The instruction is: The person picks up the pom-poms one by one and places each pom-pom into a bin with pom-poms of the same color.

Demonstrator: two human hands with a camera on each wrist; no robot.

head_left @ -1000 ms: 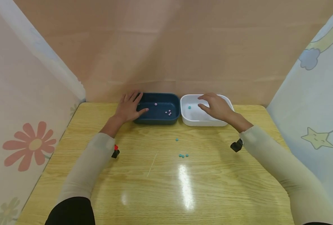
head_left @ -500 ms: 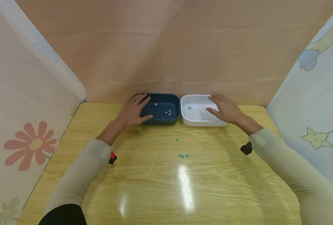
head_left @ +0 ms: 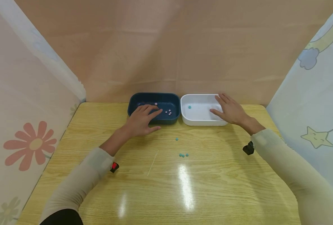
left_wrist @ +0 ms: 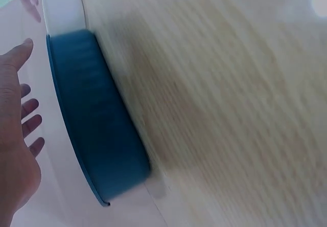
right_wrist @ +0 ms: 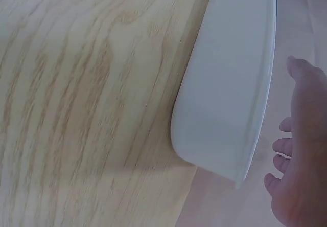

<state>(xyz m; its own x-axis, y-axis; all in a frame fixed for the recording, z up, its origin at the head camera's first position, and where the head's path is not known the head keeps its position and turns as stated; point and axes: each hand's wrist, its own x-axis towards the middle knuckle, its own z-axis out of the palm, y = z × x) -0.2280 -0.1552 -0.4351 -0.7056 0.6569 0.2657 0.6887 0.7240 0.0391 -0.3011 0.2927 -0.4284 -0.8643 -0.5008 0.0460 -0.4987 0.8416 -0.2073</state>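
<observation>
My left hand (head_left: 141, 121) hovers over the front left of a dark blue tray (head_left: 132, 104), fingers loosely spread and holding nothing. Inside that tray lie several small pink beads (head_left: 169, 113); one more sits near the fingertips. Over the right end of a white tray (head_left: 194, 120) is my right hand (head_left: 232, 111), its thumb and fingers apart with nothing between them. One small teal bead (head_left: 189, 107) rests in the white tray. The wrist views show the outer walls of the blue tray (left_wrist: 97, 109) and the white tray (right_wrist: 219, 84) beside the hands.
Several teal beads (head_left: 183, 155) lie on the wooden table (head_left: 144, 193) in front of the trays, with a single bead (head_left: 176, 139) closer to them. The two trays stand side by side against a brown backdrop (head_left: 155, 47). Patterned panels flank the table.
My left hand has moved right and toward me, from the blue tray's left end to its front. My right hand has shifted right across the white tray. The beads look unmoved.
</observation>
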